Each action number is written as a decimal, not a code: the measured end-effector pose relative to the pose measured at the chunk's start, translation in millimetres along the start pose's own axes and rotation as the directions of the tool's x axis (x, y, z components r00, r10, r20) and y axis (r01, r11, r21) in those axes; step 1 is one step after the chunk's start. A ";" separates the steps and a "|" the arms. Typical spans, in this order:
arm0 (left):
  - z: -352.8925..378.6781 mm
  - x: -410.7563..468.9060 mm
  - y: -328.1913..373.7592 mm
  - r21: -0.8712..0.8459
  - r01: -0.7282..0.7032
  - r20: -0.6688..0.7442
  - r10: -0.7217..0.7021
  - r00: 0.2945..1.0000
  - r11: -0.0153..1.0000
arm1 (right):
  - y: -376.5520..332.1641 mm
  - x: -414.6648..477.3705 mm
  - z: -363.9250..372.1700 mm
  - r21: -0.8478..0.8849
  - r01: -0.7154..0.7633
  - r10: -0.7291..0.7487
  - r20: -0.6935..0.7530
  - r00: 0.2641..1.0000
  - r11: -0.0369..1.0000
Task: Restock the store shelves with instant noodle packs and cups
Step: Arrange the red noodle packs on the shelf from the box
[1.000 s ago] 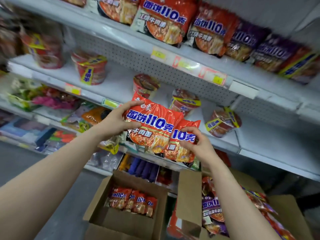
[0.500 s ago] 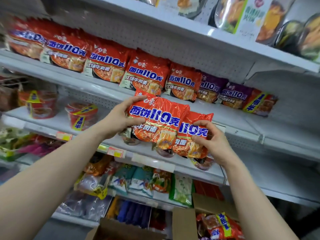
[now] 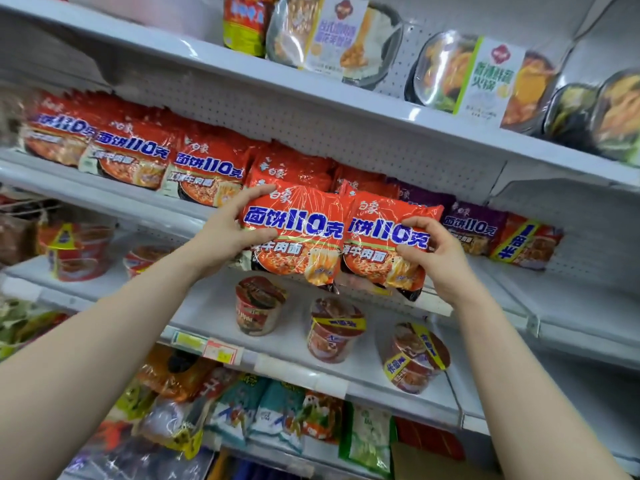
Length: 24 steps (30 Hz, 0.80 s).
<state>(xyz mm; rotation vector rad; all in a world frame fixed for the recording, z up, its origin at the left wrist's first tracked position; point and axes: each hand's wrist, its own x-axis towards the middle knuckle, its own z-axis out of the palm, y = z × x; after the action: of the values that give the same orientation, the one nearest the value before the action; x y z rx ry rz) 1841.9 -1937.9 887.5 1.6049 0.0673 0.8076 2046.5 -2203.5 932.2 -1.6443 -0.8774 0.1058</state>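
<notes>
Though the pack row (image 3: 207,168) mid-frame looks near full, 2 aren't shelved yet: left hand (image 3: 225,233) fingers clamp the left pack (image 3: 298,237), right hand (image 3: 440,261) fingers the right pack (image 3: 384,247); cups (image 3: 332,330) below look sparse.

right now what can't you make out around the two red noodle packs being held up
Head view only:
Shelf space behind the left red pack and right red pack: hidden by the packs.
Price tags: blurred, unreadable.
Cardboard box: cut off by bottom edge.
Far-left shelved packs: blurred.
</notes>
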 end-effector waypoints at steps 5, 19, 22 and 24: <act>-5.7 34.8 -8.4 0.122 -0.064 -0.053 0.070 0.996 0.990 | 4.8 54.3 -10.8 -0.032 -0.020 0.018 -0.055 0.998 0.999; -12.1 74.0 -38.6 0.341 -0.033 -0.179 0.099 0.979 0.939 | 66.7 160.0 20.0 -0.138 -0.065 0.065 -0.003 0.998 0.988; -8.9 76.8 -41.1 0.273 -0.034 -0.173 0.084 0.981 0.961 | 71.2 169.2 34.4 -0.227 -0.027 0.018 -0.044 0.999 0.974; -6.3 77.7 -42.3 0.244 -0.045 -0.167 0.088 0.982 0.969 | 75.8 172.6 40.7 -0.298 -0.001 -0.022 -0.077 0.997 0.954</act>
<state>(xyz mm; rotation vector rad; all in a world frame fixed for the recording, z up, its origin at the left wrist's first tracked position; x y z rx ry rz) 1913.7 -1886.0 885.0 1.7656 0.2477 1.0248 2184.6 -2069.5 920.5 -1.9106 -0.8725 -0.1045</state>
